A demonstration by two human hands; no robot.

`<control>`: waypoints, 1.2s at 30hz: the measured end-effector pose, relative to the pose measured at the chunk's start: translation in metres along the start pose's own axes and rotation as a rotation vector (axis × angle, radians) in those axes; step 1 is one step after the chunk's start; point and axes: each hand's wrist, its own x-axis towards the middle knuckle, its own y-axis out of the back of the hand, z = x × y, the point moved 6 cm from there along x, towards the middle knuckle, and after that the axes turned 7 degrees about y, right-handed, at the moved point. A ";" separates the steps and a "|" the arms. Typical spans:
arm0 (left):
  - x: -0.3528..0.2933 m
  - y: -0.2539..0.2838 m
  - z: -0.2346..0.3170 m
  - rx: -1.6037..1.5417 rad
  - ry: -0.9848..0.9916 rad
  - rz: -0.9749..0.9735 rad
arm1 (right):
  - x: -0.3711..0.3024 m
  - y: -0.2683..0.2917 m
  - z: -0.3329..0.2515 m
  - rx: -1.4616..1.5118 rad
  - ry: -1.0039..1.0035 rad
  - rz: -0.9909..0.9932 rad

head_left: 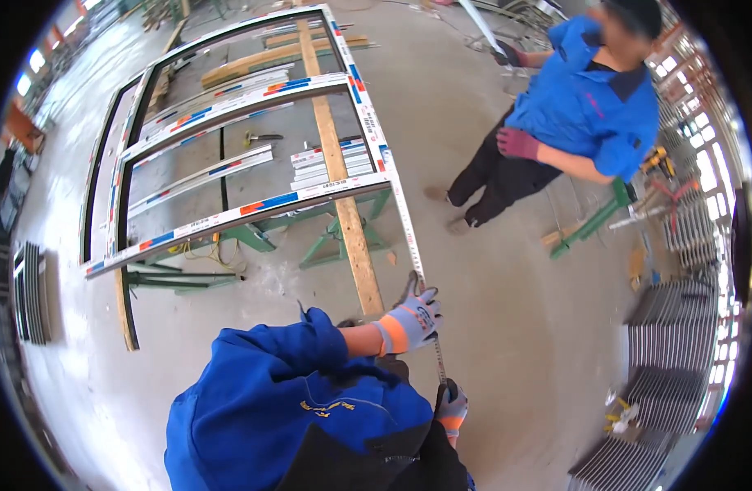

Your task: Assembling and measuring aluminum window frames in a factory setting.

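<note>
Measuring tape [408, 229]: a long, narrow, pale blade with dark graduations, drawn out nearly straight; its case cannot be made out.
Tape position: it runs from beside the near right corner of the window frame [261, 206], over the grey floor [515, 327], to the two gloved hands at the wearer's front.
Left hand [413, 321]: in a grey glove with an orange band and dark tips, reaching forward and across from a bent, blue-sleeved arm; the back of the hand faces up, laid over the blade.
Left fingers: partly bent and a little apart at the blade; whether they pinch it, I cannot tell.
Right hand [452, 407]: in a matching glove, lower and nearer the body, forearm mostly hidden beneath it.
Right fingers: curled closed around the near end of the tape.
Frame: white bars with blue and red film patches, divided by crossbars, lying over a wooden beam [331, 147] and green trestles [331, 243].
Co-worker [597, 114]: standing beyond the tape to the right, in a blue shirt and maroon gloves.
</note>
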 end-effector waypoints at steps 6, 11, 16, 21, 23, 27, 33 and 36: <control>0.070 -0.038 0.027 0.035 0.015 0.027 | 0.074 0.013 0.080 0.117 -0.066 -0.169; 0.125 -0.032 0.010 0.023 0.264 -0.003 | 0.176 0.063 0.059 -0.122 0.233 -0.238; 0.124 0.003 -0.059 0.212 0.559 -0.011 | 0.265 0.080 0.004 -0.291 0.408 -0.395; 0.041 0.056 -0.198 0.314 0.926 0.177 | 0.351 0.079 -0.039 -0.374 0.581 -0.401; 0.008 0.068 -0.254 0.401 1.072 0.127 | 0.386 0.071 -0.044 -0.387 0.599 -0.435; -0.036 0.083 -0.302 0.370 1.201 0.266 | 0.417 0.045 -0.064 -0.461 0.620 -0.523; -0.020 0.091 -0.293 0.225 1.026 0.410 | 0.450 -0.018 -0.152 -0.400 0.726 -0.578; -0.021 0.104 -0.316 0.105 0.998 0.402 | 0.473 -0.057 -0.218 -0.382 0.861 -0.525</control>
